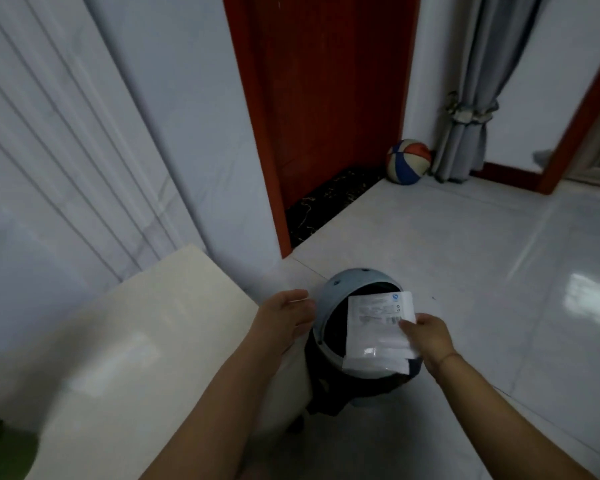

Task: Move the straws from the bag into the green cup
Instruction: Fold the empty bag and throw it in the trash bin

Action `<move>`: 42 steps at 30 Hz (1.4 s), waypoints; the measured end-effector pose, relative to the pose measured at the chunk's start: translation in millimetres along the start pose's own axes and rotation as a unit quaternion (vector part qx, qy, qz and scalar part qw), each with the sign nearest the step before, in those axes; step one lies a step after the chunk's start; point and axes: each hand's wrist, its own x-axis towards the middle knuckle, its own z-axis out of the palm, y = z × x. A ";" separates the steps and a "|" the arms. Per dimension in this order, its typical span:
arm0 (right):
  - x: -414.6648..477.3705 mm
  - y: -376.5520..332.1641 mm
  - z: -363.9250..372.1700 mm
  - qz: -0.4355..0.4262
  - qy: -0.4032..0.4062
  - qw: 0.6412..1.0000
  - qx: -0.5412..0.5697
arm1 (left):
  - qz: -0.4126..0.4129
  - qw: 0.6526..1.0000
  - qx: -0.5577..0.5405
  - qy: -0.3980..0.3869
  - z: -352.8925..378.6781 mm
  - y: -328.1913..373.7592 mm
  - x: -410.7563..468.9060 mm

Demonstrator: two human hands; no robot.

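Nothing here can actually be read. The plastic bag (378,341) over the bin (329,292) carries a white printed label (374,311) with lines of small print, a barcode (394,320) and a round blue mark (394,298), all too blurred to make out.

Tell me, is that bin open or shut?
Open: the bin's dark inside shows under the bag that the right hand holds.

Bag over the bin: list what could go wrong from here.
1. The right hand pinches the bag by one edge right above the open bin; whether straws remain inside cannot be told, and any left would likely be thrown away.
2. The bag overlaps the bin's near rim, so once released it may catch there or slide to the floor.
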 end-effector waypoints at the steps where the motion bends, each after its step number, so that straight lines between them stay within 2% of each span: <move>1: 5.7 -1.0 5.8 -0.002 0.013 1.000 -0.006 | 0.003 1.000 0.000 -0.002 -0.2 -1.3 3.0; 12: 41.1 6.2 55.9 0.007 0.090 0.989 -0.121 | 0.024 1.000 -0.014 -0.006 -1.2 -11.3 25.4; 18: 52.4 1.4 67.2 0.008 0.123 0.985 -0.119 | 0.024 0.999 -0.022 -0.012 -0.8 -13.7 25.7; 26: 54.2 9.7 77.0 0.044 0.080 0.981 -0.172 | 0.026 0.999 -0.029 -0.012 -2.8 -14.6 22.7; 31: 45.7 1.6 70.8 0.002 0.086 0.984 -0.158 | 0.022 0.999 -0.027 -0.012 -0.6 -13.2 18.3; 36: 25.6 -10.4 56.8 -0.065 0.070 0.994 -0.056 | 0.017 0.999 -0.030 -0.009 7.6 -8.0 4.1; 42: -9.4 -20.4 30.7 -0.103 0.038 0.994 -0.002 | 0.030 0.999 -0.028 -0.009 8.1 0.6 -27.0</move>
